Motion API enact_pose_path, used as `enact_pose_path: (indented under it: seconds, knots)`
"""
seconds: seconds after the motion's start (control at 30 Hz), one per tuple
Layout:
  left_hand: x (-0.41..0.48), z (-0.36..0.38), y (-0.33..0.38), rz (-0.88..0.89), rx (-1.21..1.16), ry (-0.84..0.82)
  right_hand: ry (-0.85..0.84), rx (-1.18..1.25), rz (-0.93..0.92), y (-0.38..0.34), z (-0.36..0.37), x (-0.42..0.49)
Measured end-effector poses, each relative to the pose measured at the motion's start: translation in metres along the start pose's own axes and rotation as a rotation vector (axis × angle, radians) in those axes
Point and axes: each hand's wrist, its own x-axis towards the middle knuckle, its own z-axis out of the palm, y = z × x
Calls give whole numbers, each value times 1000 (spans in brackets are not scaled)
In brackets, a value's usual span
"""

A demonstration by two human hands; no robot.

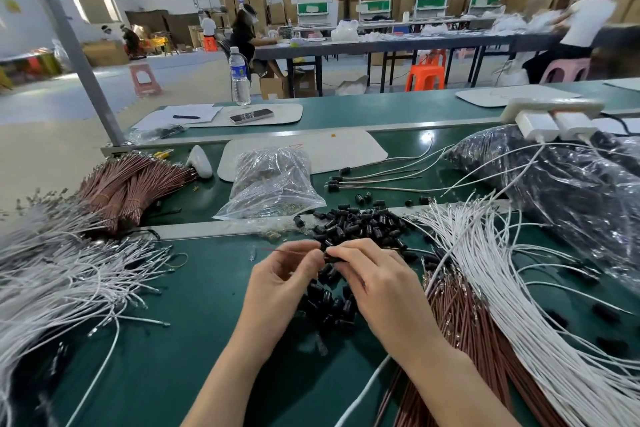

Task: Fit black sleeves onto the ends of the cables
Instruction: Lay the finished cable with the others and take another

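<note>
Black sleeve [331, 257] sits pinched in the fingertips of the right hand [375, 284], centre of frame, long axis roughly horizontal, open end facing left toward the other hand. Left hand [282, 276] pinches a thin brown cable [277, 251] between thumb and forefinger. The cable lies near horizontal too, its free length running out to the left, its near end pointing right at the sleeve. Whether the tip is inside the sleeve cannot be told, fingers cover the joint. Both hands hover just above the green table mat [173, 340].

Loose pile of black sleeves [356, 222] lies just above the hands, more of it spilling under them. White cables [519, 305] fan across the right of frame, brown cables [460, 322] beside them toward lower centre. Another white cable heap [62, 274] is at left, with tied brown bundles [128, 184] above it. A clear bag of small metal parts [273, 181] stands upper centre. Right of it lie a few cables with sleeves on [374, 177], sleeved ends pointing left. Large dark plastic bag [571, 191] at upper right.
</note>
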Motion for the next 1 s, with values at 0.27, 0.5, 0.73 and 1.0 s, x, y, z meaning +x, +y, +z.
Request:
enact_pose_path:
  seconds: [0.27,0.5,0.73,1.0]
  knots:
    - [5,-8,-2,-87,-129,135,32,-9,65,4,-5,1]
    - [-5,5,4,-1,91,-37,21,-46,-42,2,-1,-1]
    - [-9,8,7,117,323,140,188,-87,47,19,-22,6]
    - [45,89,34,34,627,-225,470,-298,82,35,-44,13]
